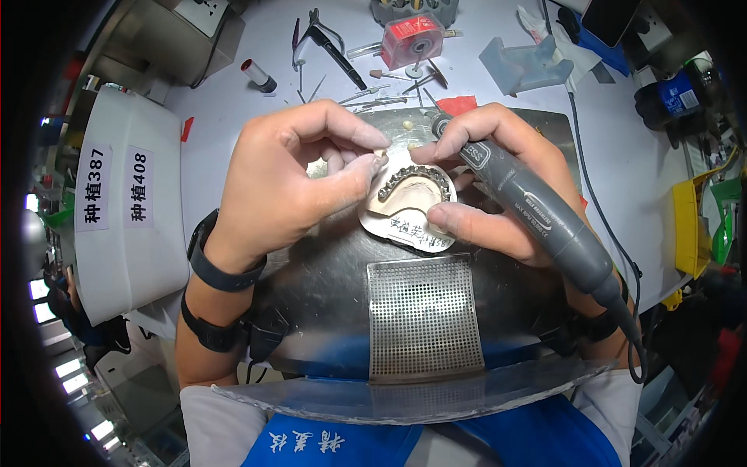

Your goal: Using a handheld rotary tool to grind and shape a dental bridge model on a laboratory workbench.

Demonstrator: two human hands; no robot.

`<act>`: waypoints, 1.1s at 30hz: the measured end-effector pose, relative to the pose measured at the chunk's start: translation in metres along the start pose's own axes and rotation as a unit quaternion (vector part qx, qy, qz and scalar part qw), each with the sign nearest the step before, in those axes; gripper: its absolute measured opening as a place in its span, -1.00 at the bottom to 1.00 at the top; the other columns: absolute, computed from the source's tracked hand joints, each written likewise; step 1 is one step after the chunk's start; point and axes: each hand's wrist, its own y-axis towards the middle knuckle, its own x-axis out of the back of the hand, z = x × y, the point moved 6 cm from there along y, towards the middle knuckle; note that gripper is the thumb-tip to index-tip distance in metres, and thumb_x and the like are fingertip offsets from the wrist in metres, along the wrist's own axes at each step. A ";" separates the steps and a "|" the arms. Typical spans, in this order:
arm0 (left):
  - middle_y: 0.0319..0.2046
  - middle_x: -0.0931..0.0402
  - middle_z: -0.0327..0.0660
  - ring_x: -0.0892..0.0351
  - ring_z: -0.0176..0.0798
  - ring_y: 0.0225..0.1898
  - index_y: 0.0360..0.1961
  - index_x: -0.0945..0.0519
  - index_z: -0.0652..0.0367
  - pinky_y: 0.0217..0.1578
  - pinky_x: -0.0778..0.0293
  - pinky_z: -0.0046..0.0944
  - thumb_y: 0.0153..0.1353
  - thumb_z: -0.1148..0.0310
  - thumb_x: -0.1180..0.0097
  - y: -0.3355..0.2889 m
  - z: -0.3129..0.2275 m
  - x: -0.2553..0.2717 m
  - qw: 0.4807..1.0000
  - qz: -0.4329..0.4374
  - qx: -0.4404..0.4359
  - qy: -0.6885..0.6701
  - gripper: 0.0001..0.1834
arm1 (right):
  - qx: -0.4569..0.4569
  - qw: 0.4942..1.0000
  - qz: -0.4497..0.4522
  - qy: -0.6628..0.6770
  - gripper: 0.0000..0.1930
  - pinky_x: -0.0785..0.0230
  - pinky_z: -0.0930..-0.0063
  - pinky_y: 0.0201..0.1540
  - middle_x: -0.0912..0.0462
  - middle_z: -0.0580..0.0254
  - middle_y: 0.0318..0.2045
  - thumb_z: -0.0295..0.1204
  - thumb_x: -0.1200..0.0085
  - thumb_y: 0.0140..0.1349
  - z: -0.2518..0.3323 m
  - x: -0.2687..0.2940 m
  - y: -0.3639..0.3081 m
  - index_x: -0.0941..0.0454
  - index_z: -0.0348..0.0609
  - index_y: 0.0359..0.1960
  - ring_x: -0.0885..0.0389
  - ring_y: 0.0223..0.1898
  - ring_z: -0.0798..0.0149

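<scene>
My left hand point(292, 171) pinches a small tooth-coloured crown point(380, 153) between thumb and fingertips, just above the left side of a dental model point(416, 204). The pale plaster model carries a dark metal bar framework point(412, 173) along its arch and has handwriting on its near face. In my right hand point(510, 167) lies a thick grey rotary handpiece point(537, 214), its tip pointing away from me. The thumb of that same hand presses on the model's right side; some of its fingers are hidden behind the model and handpiece. Beyond the model lies a loose crown point(408, 124).
Under my hands is a curved metal bench top point(311, 272) with a perforated plate point(424, 319). A clear shield point(420, 393) crosses near my body. Behind stand burs point(377, 103), a red-and-clear box point(412, 40) and a grey holder point(529, 66). The handpiece cord point(634, 342) hangs at right.
</scene>
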 end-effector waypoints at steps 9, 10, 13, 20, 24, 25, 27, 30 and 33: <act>-0.24 -0.66 -0.16 -0.62 -0.38 -0.19 -0.15 -0.65 0.42 -0.12 -0.54 -0.37 0.18 0.60 -0.29 -0.006 0.004 -0.011 0.990 0.030 0.122 -0.068 -0.79 | -0.011 1.000 0.003 0.012 -0.56 -0.55 0.51 -0.05 -0.64 0.08 -0.07 -0.54 -0.38 0.08 0.000 -0.003 0.000 -0.46 -0.24 -0.02 -0.65 -0.09 0.36; -0.24 -0.66 -0.16 -0.62 -0.38 -0.19 -0.15 -0.65 0.42 -0.12 -0.54 -0.37 0.18 0.60 -0.29 -0.006 0.005 -0.014 0.990 0.030 0.123 -0.069 -0.79 | -0.013 1.000 0.005 0.013 -0.56 -0.55 0.51 -0.05 -0.64 0.10 -0.08 -0.54 -0.38 0.08 0.000 -0.003 0.000 -0.46 -0.24 -0.02 -0.65 -0.10 0.37; -0.24 -0.66 -0.15 -0.61 -0.37 -0.21 -0.18 -0.67 0.40 -0.15 -0.53 -0.38 0.16 0.60 -0.30 -0.008 0.007 -0.018 0.990 -0.002 0.125 -0.068 -0.81 | -0.018 1.000 0.007 0.014 -0.56 -0.54 0.51 -0.07 -0.63 0.13 -0.11 -0.53 -0.38 0.08 0.002 -0.002 -0.001 -0.47 -0.23 -0.02 -0.64 -0.13 0.39; -0.27 -0.67 -0.14 -0.61 -0.39 -0.31 -0.24 -0.70 0.34 -0.29 -0.50 -0.42 0.09 0.60 -0.36 -0.014 -0.016 -0.023 0.988 -0.068 -0.068 0.120 -0.82 | 0.016 1.000 -0.008 0.021 -0.57 -0.50 0.54 -0.11 -0.61 0.18 -0.13 -0.52 -0.37 0.10 -0.001 -0.003 0.000 -0.47 -0.21 -0.01 -0.62 -0.16 0.42; -0.31 -0.70 -0.13 -0.64 -0.36 -0.40 -0.19 -0.73 0.27 -0.42 -0.52 -0.42 -0.01 0.58 -0.41 -0.020 -0.028 -0.032 0.940 -0.109 -0.166 0.277 -0.71 | 0.010 1.000 0.000 0.003 -0.57 -0.48 0.55 -0.12 -0.60 0.21 -0.15 -0.52 -0.37 0.11 0.001 -0.002 -0.002 -0.46 -0.20 -0.01 -0.60 -0.18 0.45; -0.32 -0.70 -0.12 -0.65 -0.34 -0.41 -0.17 -0.73 0.25 -0.43 -0.53 -0.41 -0.02 0.58 -0.42 -0.023 -0.034 -0.035 0.915 -0.115 -0.213 0.323 -0.69 | 0.019 1.000 -0.007 0.008 -0.58 -0.47 0.56 -0.12 -0.60 0.22 -0.16 -0.52 -0.37 0.11 0.000 -0.002 -0.003 -0.47 -0.20 -0.01 -0.59 -0.18 0.46; -0.32 -0.71 -0.10 -0.68 -0.31 -0.39 -0.17 -0.74 0.26 -0.41 -0.57 -0.39 -0.02 0.59 -0.42 -0.023 -0.033 -0.034 0.914 -0.115 -0.212 0.326 -0.68 | 0.027 0.999 -0.010 0.013 -0.58 -0.47 0.57 -0.13 -0.60 0.23 -0.16 -0.52 -0.37 0.11 0.000 -0.003 -0.002 -0.47 -0.20 -0.02 -0.58 -0.19 0.47; -0.32 -0.71 -0.10 -0.69 -0.31 -0.39 -0.17 -0.74 0.27 -0.38 -0.59 -0.37 -0.02 0.60 -0.41 -0.026 -0.035 -0.034 0.897 -0.112 -0.257 0.342 -0.68 | 0.012 1.000 -0.007 0.000 -0.58 -0.47 0.57 -0.13 -0.60 0.25 -0.19 -0.51 -0.37 0.10 0.004 -0.002 -0.002 -0.47 -0.20 -0.02 -0.59 -0.18 0.46; -0.31 -0.71 -0.09 -0.70 -0.26 -0.34 -0.17 -0.73 0.29 -0.29 -0.60 -0.34 -0.03 0.62 -0.40 -0.026 -0.035 -0.031 0.895 -0.105 -0.254 0.352 -0.68 | -0.024 1.000 -0.004 0.017 -0.59 -0.47 0.55 -0.10 -0.63 0.21 -0.16 -0.52 -0.37 0.11 0.002 -0.004 -0.002 -0.47 -0.20 -0.02 -0.60 -0.17 0.45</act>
